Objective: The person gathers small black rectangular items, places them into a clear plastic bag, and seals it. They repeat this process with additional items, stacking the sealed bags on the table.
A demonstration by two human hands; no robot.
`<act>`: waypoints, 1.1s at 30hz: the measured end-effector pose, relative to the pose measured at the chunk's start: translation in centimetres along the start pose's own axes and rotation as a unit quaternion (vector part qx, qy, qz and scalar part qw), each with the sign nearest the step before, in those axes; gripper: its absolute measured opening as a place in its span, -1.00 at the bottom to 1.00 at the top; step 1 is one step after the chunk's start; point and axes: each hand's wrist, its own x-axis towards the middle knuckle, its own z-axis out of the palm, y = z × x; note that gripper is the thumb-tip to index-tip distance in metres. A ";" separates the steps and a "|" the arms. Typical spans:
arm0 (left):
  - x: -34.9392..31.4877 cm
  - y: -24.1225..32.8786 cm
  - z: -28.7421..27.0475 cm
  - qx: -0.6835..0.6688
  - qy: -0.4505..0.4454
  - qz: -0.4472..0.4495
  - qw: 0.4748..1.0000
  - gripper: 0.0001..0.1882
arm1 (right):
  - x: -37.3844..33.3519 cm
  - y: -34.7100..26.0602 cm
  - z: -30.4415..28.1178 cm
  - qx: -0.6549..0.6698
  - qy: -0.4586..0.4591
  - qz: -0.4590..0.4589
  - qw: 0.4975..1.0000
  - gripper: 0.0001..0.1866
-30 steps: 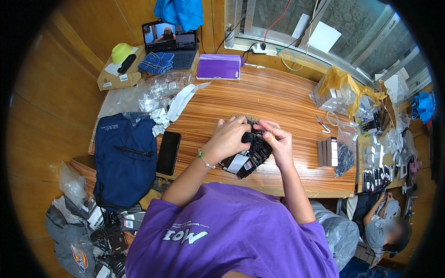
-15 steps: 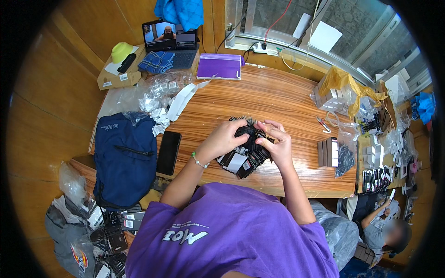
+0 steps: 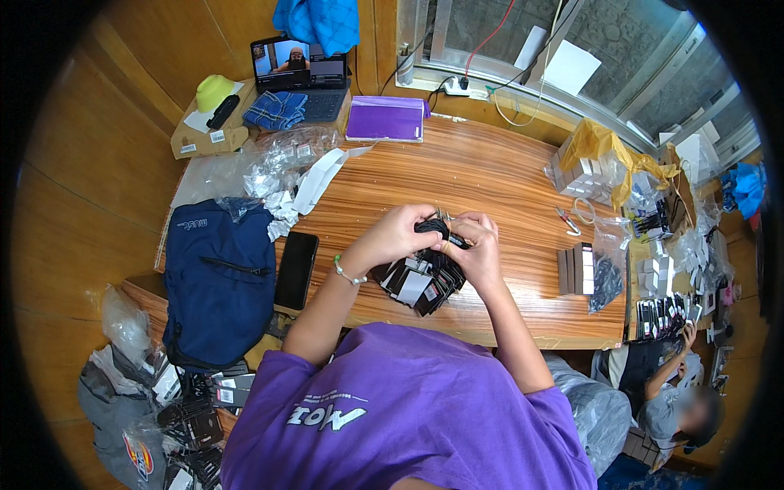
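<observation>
My left hand (image 3: 398, 235) and my right hand (image 3: 476, 249) meet over the wooden table (image 3: 490, 175), both closed on a thick bundle of small black packets (image 3: 420, 278) with white labels. The packets fan out downward below my fingers, near the table's front edge. A beaded bracelet sits on my left wrist. What lies between my fingertips at the top of the bundle is hidden.
A black phone (image 3: 296, 269) and a navy backpack (image 3: 216, 278) lie left of my hands. Clear plastic bags (image 3: 282, 159), a laptop (image 3: 298, 73) and a purple box (image 3: 385, 120) are farther back. Stacked black boxes (image 3: 576, 268) stand to the right. Another person (image 3: 678, 400) crouches at lower right.
The bundle of packets has shifted slightly in my hands, and my fingers have closed tighter together over its top. Nothing else on the table has moved.
</observation>
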 end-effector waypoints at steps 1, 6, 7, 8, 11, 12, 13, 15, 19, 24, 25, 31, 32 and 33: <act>0.0 0.0 -0.3 -0.040 -0.011 -0.015 0.999 -0.80 | 0.0 0.2 0.0 0.021 -0.004 0.012 1.000 -0.59; 0.7 -1.2 -1.6 -0.095 -0.052 -0.032 0.994 -0.82 | 0.3 0.6 -0.6 0.169 -0.032 0.083 0.982 -0.61; 0.6 -1.2 -1.6 -0.099 -0.055 -0.034 0.993 -0.82 | 0.4 0.5 -0.6 0.172 -0.036 0.091 0.980 -0.61; 0.5 -1.1 -1.7 -0.102 -0.057 -0.036 0.992 -0.83 | 0.4 0.4 -0.7 0.175 -0.041 0.099 0.979 -0.61; 0.7 -1.0 -1.6 -0.110 -0.060 -0.030 0.992 -0.83 | 0.5 0.5 -0.7 0.138 -0.043 0.090 0.985 -0.64; 0.7 -1.0 -1.6 -0.112 -0.059 -0.027 0.992 -0.83 | 0.6 0.5 -0.6 0.119 -0.043 0.081 0.989 -0.66; 0.7 -0.9 -1.6 -0.111 -0.056 -0.031 0.992 -0.83 | 0.7 0.5 -0.6 0.107 -0.051 0.069 0.991 -0.67; 0.7 -0.7 -1.5 -0.108 -0.050 -0.037 0.992 -0.83 | 1.1 0.2 -0.6 0.082 -0.069 0.042 0.993 -0.69; 1.0 -1.3 -1.7 -0.129 -0.061 -0.035 0.989 -0.83 | 1.5 0.3 -0.5 0.087 -0.083 0.036 0.992 -0.72; 1.0 -1.4 -1.8 -0.121 -0.071 -0.032 0.990 -0.83 | 1.3 0.0 -0.1 0.134 -0.068 0.059 0.987 -0.79; 1.0 -1.3 -1.8 -0.122 -0.068 -0.036 0.990 -0.83 | 1.3 0.1 0.0 0.142 -0.066 0.063 0.986 -0.80; 0.8 -0.8 -1.7 -0.096 -0.070 -0.041 0.992 -0.82 | 0.9 0.7 0.3 0.211 -0.086 0.108 0.968 -0.85; 0.8 -0.9 -1.8 -0.080 -0.071 -0.046 0.993 -0.82 | 0.8 0.9 0.4 0.228 -0.093 0.127 0.961 -0.85; 0.8 -0.9 -1.9 -0.064 -0.071 -0.052 0.994 -0.82 | 0.8 1.2 0.5 0.245 -0.100 0.145 0.953 -0.85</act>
